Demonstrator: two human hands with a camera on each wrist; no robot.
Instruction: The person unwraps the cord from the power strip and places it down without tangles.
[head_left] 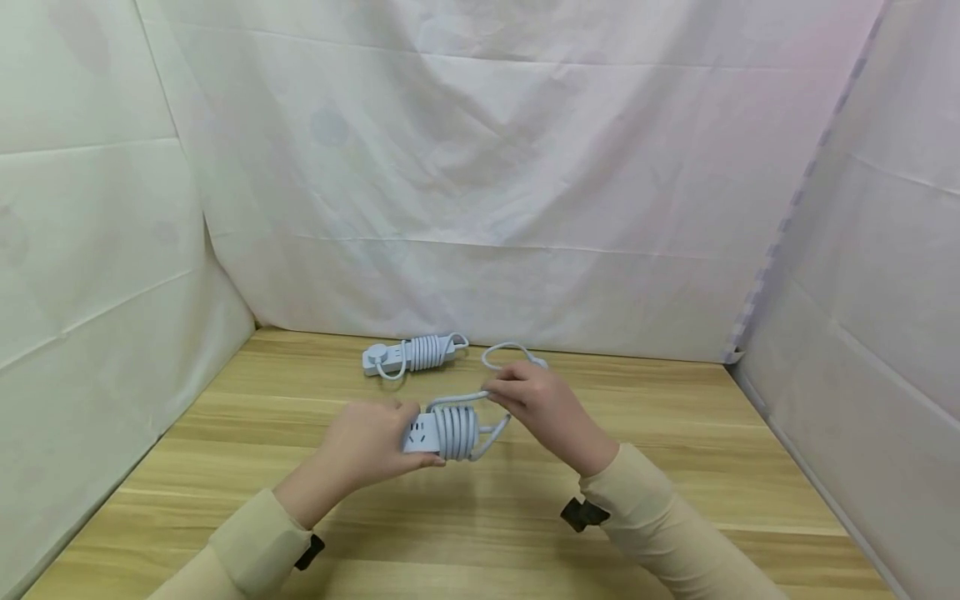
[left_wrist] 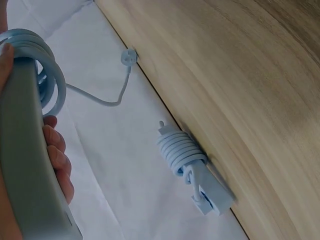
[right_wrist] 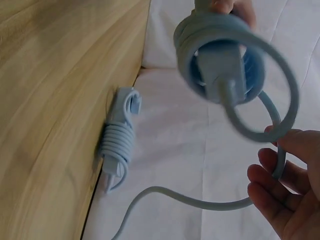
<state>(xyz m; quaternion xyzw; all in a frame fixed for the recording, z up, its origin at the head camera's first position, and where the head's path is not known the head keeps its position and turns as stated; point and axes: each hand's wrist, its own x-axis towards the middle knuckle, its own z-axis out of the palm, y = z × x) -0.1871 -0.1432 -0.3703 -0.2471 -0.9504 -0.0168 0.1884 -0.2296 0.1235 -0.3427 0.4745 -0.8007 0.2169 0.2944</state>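
My left hand point(head_left: 367, 442) grips a white power strip point(head_left: 422, 433) by its socket end, thumb along the near edge. Several turns of its cord point(head_left: 456, 433) wrap around the other end, loose and standing off the body in the right wrist view. My right hand point(head_left: 536, 408) pinches the cord between thumb and fingers, just right of the coil. From there the loose length runs on to a plug point(head_left: 538, 362) beyond the right hand. In the left wrist view, fingers point(left_wrist: 57, 155) curl around the strip's side.
A second white power strip point(head_left: 386, 358) lies behind on the wooden table point(head_left: 637, 467), its cord wound tightly and its plug seated in a socket. White cloth point(head_left: 487, 167) hangs at the back and both sides.
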